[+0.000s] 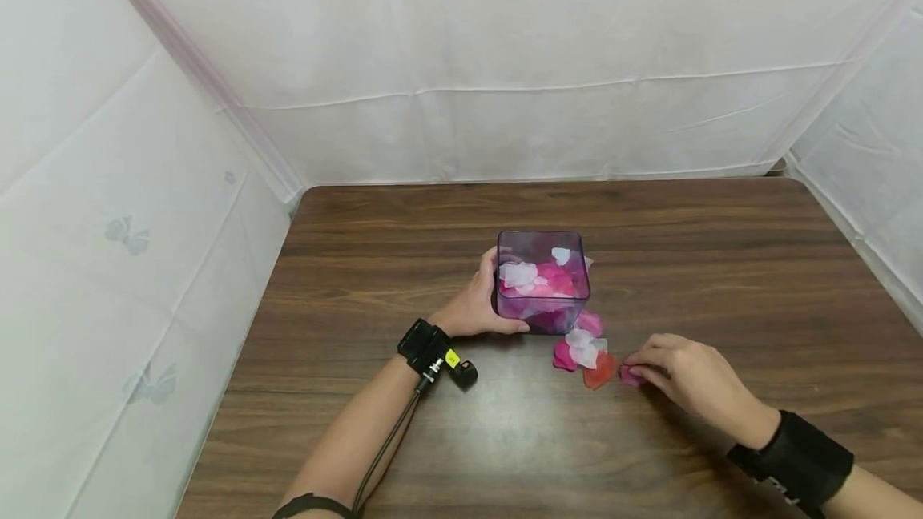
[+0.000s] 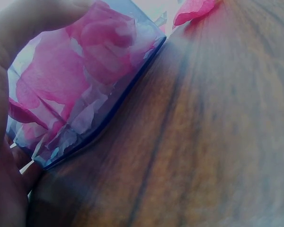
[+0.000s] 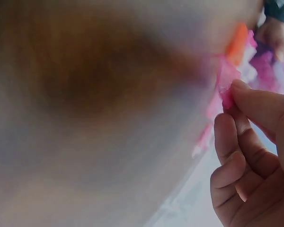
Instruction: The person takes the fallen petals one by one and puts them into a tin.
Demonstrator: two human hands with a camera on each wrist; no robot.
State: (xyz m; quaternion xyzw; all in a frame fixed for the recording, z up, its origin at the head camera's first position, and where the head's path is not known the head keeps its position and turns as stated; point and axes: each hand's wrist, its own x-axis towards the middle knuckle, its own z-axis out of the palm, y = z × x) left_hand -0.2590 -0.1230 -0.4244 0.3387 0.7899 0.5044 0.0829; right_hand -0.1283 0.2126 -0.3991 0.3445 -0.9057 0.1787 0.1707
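A see-through purple square box [image 1: 525,245] stands on the table, partly filled with pink and white artificial petals [image 1: 537,283]. My left hand [image 1: 472,304] grips the box from its left side, thumb along the near wall; the left wrist view shows petals pressed against the clear wall [image 2: 116,97]. Between thumb and forefinger, my right hand [image 1: 688,375] pinches a pink petal [image 3: 226,81] low over the table, right of the box. A loose row of petals lies from the box's near right corner toward that hand, among them a white one [image 1: 582,347] and an orange-red one [image 1: 600,371].
The brown wood-grain table [image 1: 404,239] reaches back to a white hanging sheet [image 1: 447,134], with more sheeting at both sides. A pale petal [image 1: 588,263] shows just beyond the box's right side. A cable [image 1: 385,443] runs along the left forearm.
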